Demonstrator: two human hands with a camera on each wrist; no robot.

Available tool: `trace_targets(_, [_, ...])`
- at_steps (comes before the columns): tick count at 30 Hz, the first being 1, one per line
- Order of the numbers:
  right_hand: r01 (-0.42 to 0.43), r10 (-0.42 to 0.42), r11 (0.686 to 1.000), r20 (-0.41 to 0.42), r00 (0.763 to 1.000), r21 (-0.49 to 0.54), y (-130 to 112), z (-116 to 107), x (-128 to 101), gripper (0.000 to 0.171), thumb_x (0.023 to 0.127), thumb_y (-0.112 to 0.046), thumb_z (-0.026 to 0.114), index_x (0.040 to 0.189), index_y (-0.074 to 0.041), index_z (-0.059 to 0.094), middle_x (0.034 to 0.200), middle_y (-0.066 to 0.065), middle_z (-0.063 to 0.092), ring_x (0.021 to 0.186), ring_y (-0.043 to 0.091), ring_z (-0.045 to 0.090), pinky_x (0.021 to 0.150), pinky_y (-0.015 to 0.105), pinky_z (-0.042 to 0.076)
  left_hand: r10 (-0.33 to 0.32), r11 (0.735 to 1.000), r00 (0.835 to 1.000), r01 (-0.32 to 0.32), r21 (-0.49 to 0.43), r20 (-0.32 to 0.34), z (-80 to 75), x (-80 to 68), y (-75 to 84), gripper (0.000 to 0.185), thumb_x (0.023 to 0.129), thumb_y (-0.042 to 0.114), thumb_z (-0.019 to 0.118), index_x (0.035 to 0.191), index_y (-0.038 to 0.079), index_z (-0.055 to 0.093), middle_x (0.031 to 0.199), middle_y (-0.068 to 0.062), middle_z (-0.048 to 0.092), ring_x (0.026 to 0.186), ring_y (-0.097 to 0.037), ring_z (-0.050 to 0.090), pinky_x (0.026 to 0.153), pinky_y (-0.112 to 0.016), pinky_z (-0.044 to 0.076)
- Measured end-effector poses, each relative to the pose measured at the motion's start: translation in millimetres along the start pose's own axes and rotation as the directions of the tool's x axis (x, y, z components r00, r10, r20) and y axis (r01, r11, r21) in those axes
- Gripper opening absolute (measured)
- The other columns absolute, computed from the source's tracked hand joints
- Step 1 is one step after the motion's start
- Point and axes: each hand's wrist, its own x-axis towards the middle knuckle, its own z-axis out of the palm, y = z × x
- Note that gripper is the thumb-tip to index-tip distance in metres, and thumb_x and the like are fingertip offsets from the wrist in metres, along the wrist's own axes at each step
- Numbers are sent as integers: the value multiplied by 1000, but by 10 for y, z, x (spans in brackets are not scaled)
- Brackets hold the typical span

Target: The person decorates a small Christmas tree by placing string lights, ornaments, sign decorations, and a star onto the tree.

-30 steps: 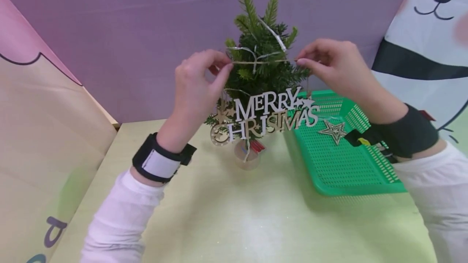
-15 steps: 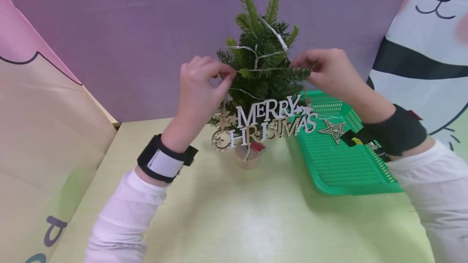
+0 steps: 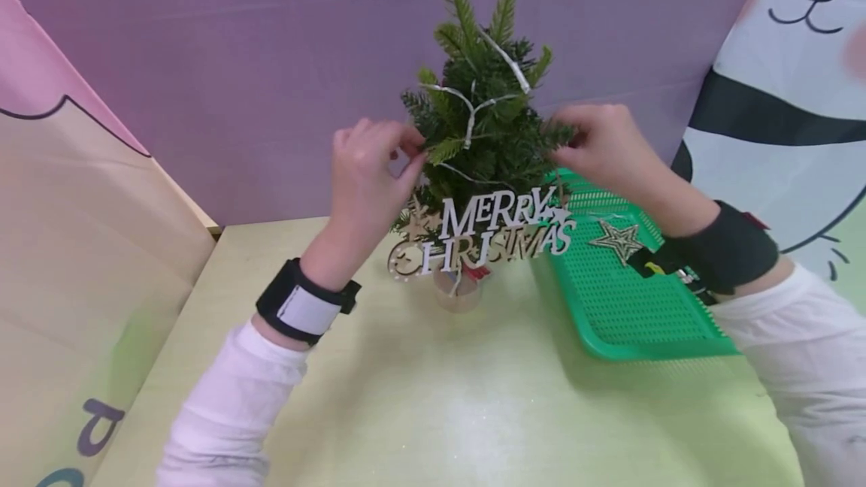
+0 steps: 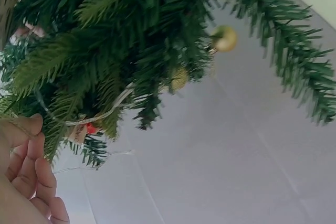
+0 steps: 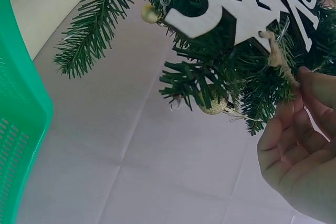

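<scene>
Both your hands pinch a twine loop at the sides of a small tree.

The tree (image 3: 482, 119) stands at the centre of the frame, close against the purple backdrop (image 3: 237, 58), with a slanted panel (image 3: 88, 261) shutting in the left edge; the open room is the bare bench (image 3: 433, 412) across the lower middle. A green basket (image 3: 629, 307) sits right of the tree's pot, a wooden star (image 3: 614, 239) lying in it. Your left hand (image 3: 368, 175) has its fingers (image 4: 23, 127) curled narrow, thumb and forefinger pinched on the twine (image 5: 278, 56) at the tree's left side. Your right hand (image 3: 602, 145) pinches the twine's other end among the needles on the right. The sign (image 3: 490, 231) hangs below, in front of the lower branches, reading "MERRY CHRISTMAS".
</scene>
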Motion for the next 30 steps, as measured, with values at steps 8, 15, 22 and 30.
trace_targets(8, [68,-69,997,-34,997,-28,19,55,-19,3,84,-3,65,85,-6,65,72,5,63,48,5,47,47,19,34,-40,999,998,42,-27,56,63,-142,-51,9,82,12,73,83,6,66,77,-5,68,71,-20,56,73,-37,37])
trace_targets(15, [8,-5,999,-97,995,31,-30,-18,-48,27,81,3,58,103,-6,70,95,10,71,66,3,55,58,12,39,-67,993,997,64,-99,-25,20,-58,-28,11,85,15,70,84,4,68,77,-7,69,65,-19,56,73,-34,35])
trace_targets(22, [-14,34,995,-204,978,99,-55,-48,-27,18,86,-2,60,99,-7,71,86,8,70,69,-8,52,56,14,34,-41,992,989,22,-128,-144,32,67,27,15,87,16,67,85,1,66,71,-7,67,59,-18,56,74,-29,34])
trace_targets(30, [-6,48,990,-300,953,138,-68,-28,10,19,89,-20,66,91,-2,70,75,-18,58,65,-2,53,57,18,35,-49,992,982,27,-124,-181,82,147,56,14,89,14,64,84,1,63,63,-5,62,55,-16,51,74,-28,30])
